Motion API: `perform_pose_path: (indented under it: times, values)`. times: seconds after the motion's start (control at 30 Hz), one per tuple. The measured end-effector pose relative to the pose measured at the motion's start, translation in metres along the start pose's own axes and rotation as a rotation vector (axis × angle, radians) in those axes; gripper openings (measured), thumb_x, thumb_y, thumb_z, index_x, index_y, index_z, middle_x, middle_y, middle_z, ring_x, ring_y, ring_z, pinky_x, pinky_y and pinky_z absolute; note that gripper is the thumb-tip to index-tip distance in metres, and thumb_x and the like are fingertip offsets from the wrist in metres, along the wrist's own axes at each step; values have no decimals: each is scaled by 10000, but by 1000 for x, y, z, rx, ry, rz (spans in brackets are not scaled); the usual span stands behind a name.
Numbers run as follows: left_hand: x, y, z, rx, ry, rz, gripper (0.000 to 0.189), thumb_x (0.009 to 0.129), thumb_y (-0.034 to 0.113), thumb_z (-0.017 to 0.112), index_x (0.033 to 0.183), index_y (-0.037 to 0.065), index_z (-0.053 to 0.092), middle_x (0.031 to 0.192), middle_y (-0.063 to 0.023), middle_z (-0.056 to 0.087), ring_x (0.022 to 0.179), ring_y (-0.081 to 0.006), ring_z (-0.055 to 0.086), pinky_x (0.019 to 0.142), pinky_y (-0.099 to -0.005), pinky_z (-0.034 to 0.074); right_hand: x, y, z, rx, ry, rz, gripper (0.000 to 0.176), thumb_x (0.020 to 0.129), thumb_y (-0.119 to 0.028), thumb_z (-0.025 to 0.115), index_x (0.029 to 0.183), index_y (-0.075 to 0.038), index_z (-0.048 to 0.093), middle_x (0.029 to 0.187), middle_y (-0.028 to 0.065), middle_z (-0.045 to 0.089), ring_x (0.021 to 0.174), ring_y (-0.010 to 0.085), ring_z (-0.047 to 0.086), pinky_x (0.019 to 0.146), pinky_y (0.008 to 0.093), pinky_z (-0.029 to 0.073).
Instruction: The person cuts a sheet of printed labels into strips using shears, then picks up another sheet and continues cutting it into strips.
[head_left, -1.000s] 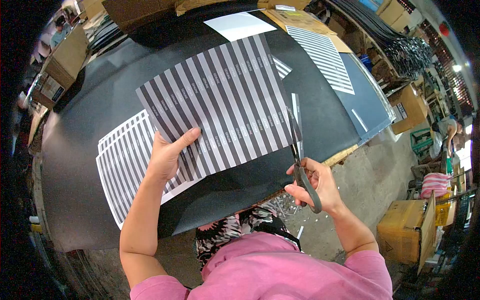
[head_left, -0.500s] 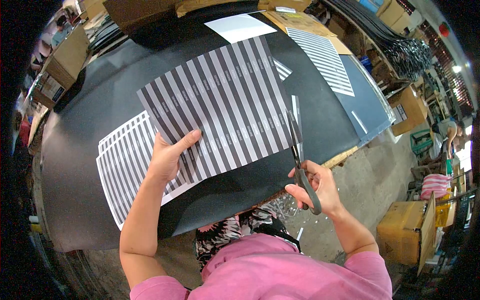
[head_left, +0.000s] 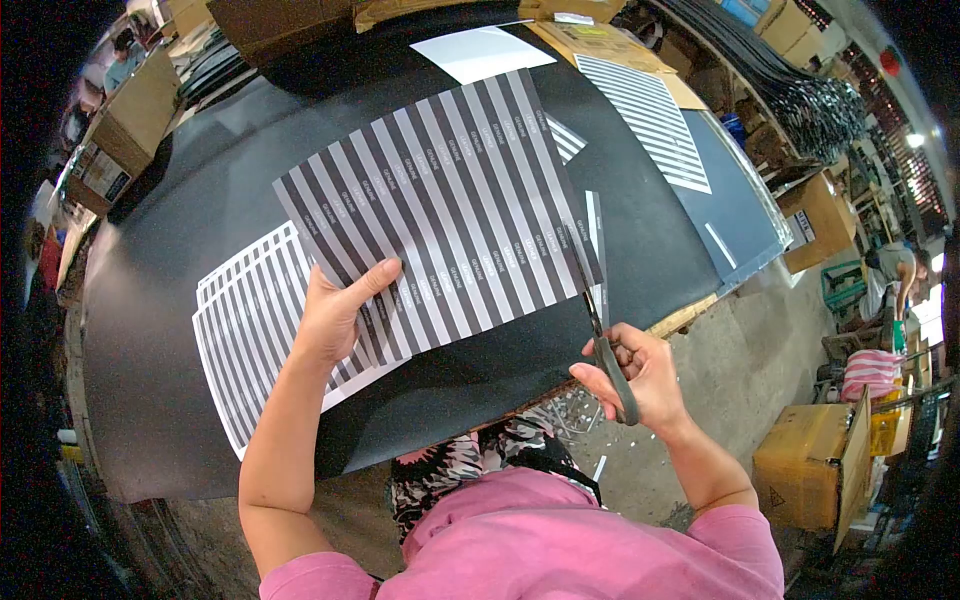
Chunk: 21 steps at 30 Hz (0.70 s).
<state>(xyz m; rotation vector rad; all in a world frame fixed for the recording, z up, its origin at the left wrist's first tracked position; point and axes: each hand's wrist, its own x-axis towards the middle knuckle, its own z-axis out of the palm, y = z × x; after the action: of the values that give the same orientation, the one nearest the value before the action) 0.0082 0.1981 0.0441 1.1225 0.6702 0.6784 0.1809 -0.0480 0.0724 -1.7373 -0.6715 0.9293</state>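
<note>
Left hand (head_left: 335, 315) grips the striped sheet (head_left: 445, 205) at frame centre; right hand (head_left: 632, 375) clamps scissors (head_left: 603, 335) at its right edge.

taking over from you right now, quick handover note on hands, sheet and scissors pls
Left hand: holds the striped sheet by its lower left edge, lifted over the black table.
Right hand: grips the scissors, blades at the sheet's lower right corner.
Done: a narrow strip looks partly cut free along the right edge.
Left: the other stripes are uncut; the stack of sheets lies on the table.
</note>
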Motion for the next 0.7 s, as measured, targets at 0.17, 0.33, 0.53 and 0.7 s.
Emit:
perform_pose_path:
  times: [0.17, 0.33, 0.53, 0.7]
  values:
    - [0, 0, 0, 4, -7, -18, 368, 710, 117, 723, 1016, 13, 548, 934, -102, 611, 863, -159, 584, 784, -269, 474, 0, 2, -1, -42, 15, 20, 310, 704, -167, 750, 857, 8, 545, 523, 14, 527, 395, 46, 456, 355, 191, 312]
    - [1, -1, -2, 45, -21, -22, 363, 711, 120, 722, 1012, 9, 552, 932, -105, 613, 862, -161, 588, 778, -270, 479, 2, 9, -4, -45, -9, 12, 341, 697, -158, 751, 885, 11, 522, 530, 20, 523, 386, 54, 455, 346, 195, 313]
    - [-5, -1, 5, 128, -77, -72, 505, 685, 154, 749, 1074, -38, 492, 955, -147, 600, 867, -189, 601, 783, -284, 488, 10, 7, 0, 111, -2, -9, 399, 697, -111, 726, 954, 20, 450, 558, 27, 513, 387, 71, 467, 336, 206, 343]
    - [-5, -2, 5, 84, -70, -68, 520, 688, 147, 747, 1089, -42, 475, 970, -149, 594, 871, -187, 599, 779, -278, 490, 17, 5, 1, 113, 10, -56, 310, 710, -75, 679, 909, 29, 465, 554, 21, 511, 376, 69, 464, 320, 209, 354]
